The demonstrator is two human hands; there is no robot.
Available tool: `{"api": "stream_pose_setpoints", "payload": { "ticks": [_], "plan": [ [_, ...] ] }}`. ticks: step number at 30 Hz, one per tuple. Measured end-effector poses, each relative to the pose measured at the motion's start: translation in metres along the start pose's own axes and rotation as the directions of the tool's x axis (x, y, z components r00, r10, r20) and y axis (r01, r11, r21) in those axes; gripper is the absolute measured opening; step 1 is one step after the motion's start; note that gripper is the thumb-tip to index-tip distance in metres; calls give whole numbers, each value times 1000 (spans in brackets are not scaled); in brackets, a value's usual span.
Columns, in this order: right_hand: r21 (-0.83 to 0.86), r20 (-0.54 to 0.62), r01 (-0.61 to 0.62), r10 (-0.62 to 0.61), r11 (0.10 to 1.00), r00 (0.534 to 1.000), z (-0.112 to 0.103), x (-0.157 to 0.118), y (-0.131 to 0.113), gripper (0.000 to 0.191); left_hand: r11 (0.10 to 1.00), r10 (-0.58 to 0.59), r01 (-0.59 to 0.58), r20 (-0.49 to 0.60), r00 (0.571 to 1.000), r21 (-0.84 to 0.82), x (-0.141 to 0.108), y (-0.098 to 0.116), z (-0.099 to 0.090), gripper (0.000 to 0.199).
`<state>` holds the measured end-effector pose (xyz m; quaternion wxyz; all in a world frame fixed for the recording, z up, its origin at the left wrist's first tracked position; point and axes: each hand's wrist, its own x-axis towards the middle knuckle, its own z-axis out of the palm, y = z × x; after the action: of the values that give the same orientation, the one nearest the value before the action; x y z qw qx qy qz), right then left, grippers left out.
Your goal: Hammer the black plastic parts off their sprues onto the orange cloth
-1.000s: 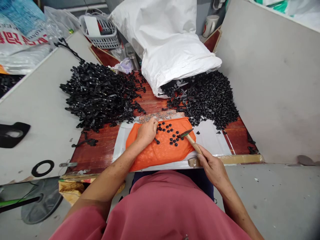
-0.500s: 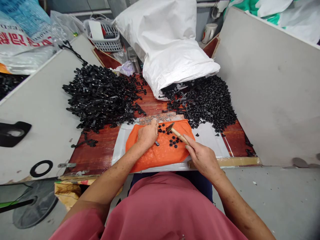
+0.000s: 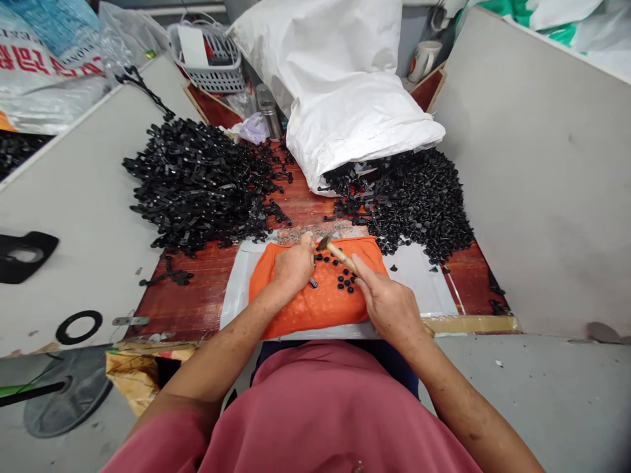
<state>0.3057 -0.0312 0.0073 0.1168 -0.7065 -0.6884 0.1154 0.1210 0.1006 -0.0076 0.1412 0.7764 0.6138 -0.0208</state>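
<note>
My right hand [image 3: 392, 302] is wrapped round the wooden handle of a small hammer [image 3: 340, 255]. The hammer's dark head is just right of my left fingertips, above the orange cloth [image 3: 296, 314]. My left hand [image 3: 294, 268] is closed at the cloth's far left part, by a speckled stone slab [image 3: 320, 231]. Out from under its fingers pokes the end of a black plastic strip [image 3: 313, 283]; the rest is hidden. Several small round black caps [image 3: 347, 282] lie on the cloth between my hands.
On the left rises a heap of black plastic strips [image 3: 197, 184]. Small black studs [image 3: 424, 203] are piled on the right, before a white sack [image 3: 359, 112]. Grey panels [image 3: 532, 177] flank the red-brown tabletop [image 3: 211, 276]. A basket [image 3: 211, 75], a steel flask [image 3: 269, 115] and a mug [image 3: 424, 60] stand behind.
The hammer and my right hand have moved left, bringing the hammer head close to my left fingertips. My left hand stays closed at the same place on the cloth. The view has shifted slightly.
</note>
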Motion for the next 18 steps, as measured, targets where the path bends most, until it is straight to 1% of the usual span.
{"api": "stream_pose_setpoints", "payload": {
  "ticks": [2, 3, 5, 7, 10, 12, 14, 15, 16, 17, 18],
  "plan": [
    [-69, 72, 11, -6, 998, 997, 0, 1, -1, 56, 1000, 0, -1, -8, 1000, -19, 0, -1, 1, 33],
    [-79, 81, 21, -14, 997, 997, 0, 1, -1, 56, 1000, -2, 1, -10, 1000, -24, 1, -2, 2, 33],
    [-62, 52, 34, -31, 997, 998, 0, 2, -2, 56, 1000, -10, 10, -11, 1000, -30, 1, -3, 3, 32],
    [-70, 41, 25, -22, 997, 999, 0, 5, -3, 56, 999, -13, 13, -18, 1000, -31, 2, -5, 4, 31],
    [-85, 92, 27, -19, 996, 996, -1, 7, -5, 56, 1000, -7, 6, -27, 1000, -18, 1, -6, 6, 31],
    [7, 78, 38, -39, 999, 996, -3, 6, -5, 55, 1000, 6, -6, -17, 1000, -10, -2, -6, 7, 31],
    [175, 14, 38, -41, 984, 999, -8, 0, -2, 53, 998, 56, -56, 12, 998, -8, -3, -6, 5, 31],
    [264, -24, 32, -26, 964, 999, -10, -4, 2, 52, 995, 100, -100, 24, 995, -7, -3, -7, 1, 30],
    [340, -58, 20, -1, 940, 998, -12, -11, 7, 52, 990, 139, -139, 28, 990, -2, -2, -10, -8, 29],
    [402, -85, 5, 32, 916, 996, -13, -18, 14, 52, 986, 163, -163, 20, 986, 12, 1, -14, -20, 28],
    [444, -99, -20, 72, 896, 992, -13, -27, 23, 51, 985, 168, -167, -9, 986, 31, 4, -20, -38, 27]
  ]
}}
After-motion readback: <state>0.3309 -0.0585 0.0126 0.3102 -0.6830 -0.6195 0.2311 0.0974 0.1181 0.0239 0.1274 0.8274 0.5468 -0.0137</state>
